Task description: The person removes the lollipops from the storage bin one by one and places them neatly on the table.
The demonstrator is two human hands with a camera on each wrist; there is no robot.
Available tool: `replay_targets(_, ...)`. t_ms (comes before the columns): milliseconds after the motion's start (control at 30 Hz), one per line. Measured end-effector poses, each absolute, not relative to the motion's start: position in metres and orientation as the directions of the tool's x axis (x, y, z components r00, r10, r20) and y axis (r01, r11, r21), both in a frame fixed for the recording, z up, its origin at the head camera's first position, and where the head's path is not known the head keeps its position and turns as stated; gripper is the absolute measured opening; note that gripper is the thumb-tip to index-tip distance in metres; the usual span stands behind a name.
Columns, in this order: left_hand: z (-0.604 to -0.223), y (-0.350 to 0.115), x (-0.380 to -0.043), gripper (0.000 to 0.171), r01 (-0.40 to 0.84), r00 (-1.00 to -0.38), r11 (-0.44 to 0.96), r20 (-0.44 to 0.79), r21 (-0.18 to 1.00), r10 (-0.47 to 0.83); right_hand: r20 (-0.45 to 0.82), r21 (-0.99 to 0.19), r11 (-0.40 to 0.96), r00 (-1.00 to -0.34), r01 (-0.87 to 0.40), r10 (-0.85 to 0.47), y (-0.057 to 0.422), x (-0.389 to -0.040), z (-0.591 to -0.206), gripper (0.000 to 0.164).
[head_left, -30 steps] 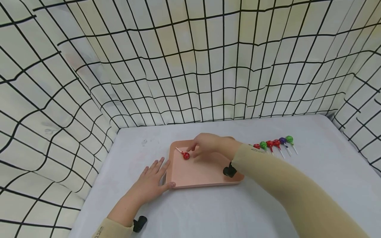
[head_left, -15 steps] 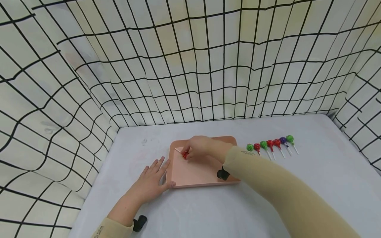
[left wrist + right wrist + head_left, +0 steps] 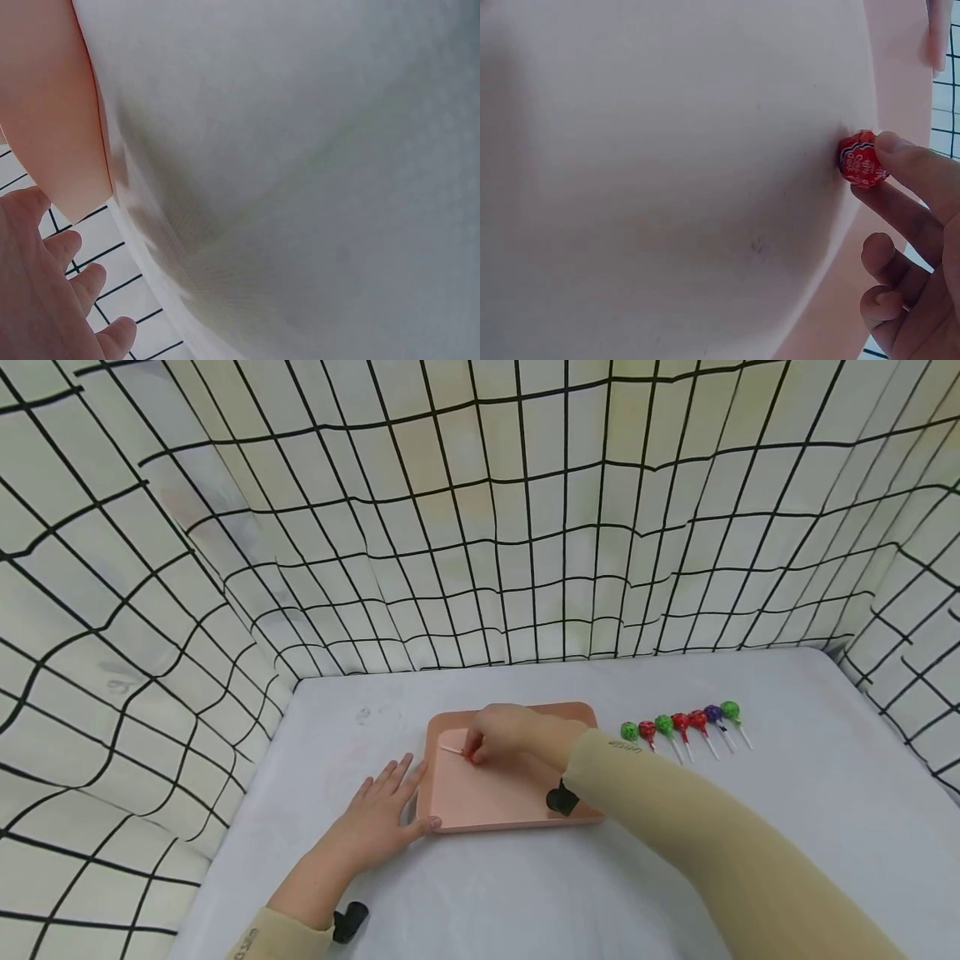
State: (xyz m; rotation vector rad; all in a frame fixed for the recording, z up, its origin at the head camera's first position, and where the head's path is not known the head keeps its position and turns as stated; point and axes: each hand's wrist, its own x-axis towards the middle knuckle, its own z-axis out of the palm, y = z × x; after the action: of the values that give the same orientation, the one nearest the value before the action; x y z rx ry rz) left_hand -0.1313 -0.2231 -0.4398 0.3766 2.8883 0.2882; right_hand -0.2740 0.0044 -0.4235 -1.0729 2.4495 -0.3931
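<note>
A red-wrapped lollipop (image 3: 861, 159) lies low over the floor of the pink tray (image 3: 510, 806), its white stick (image 3: 451, 749) pointing left in the head view. Thumb and index finger of my right hand (image 3: 508, 731) pinch the candy end, while the other fingers curl loosely in the right wrist view. Whether the candy touches the tray I cannot tell. My left hand (image 3: 380, 818) lies at the tray's left side with spread fingers, its thumb against the front left corner. Part of that hand (image 3: 56, 285) appears beside the tray wall in the left wrist view.
To the right of the tray, a slanting row of several lollipops (image 3: 680, 722) in green, red and purple wrappers lies on the white table (image 3: 810, 810). A white sheet with a black grid (image 3: 540, 560) stands behind and at both sides.
My right hand has come down and left onto the red lollipop and now pinches it. The stick has turned to lie flatter. The left hand stays at the tray.
</note>
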Motion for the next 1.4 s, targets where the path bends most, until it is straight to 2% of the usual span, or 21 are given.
replay_targets(333, -0.442, -0.225, -0.133, 0.095, 0.222, -0.947, 0.951, -0.186, 0.217, 0.263, -0.31, -0.478, 0.662, -0.595, -0.577, -0.742, 0.031, -0.272, -0.419, 0.02)
replay_targets(533, -0.443, -0.226, -0.132, 0.095, 0.215, -0.949, 0.953, -0.185, 0.214, 0.256, -0.324, -0.452, 0.677, -0.6, -0.581, -0.731, 0.043, -0.27, -0.417, 0.022)
replay_targets(800, -0.441, -0.226, -0.132, 0.095, 0.213, -0.949, 0.954, -0.186, 0.21, 0.253, -0.277, -0.501, 0.643, -0.596, -0.58, -0.753, 0.05, -0.273, -0.414, 0.025)
replay_targets(1067, -0.442, -0.225, -0.133, 0.095, 0.22, -0.948, 0.952, -0.183, 0.212, 0.26, -0.293, -0.501, 0.66, -0.609, -0.559, -0.738, 0.05, -0.275, -0.416, 0.027)
replay_targets(1400, -0.442, -0.224, -0.133, 0.096, 0.228, -0.949, 0.951, -0.17, 0.209, 0.265, -0.324, -0.505, 0.693, -0.631, -0.514, -0.705, 0.05, -0.273, -0.425, 0.015)
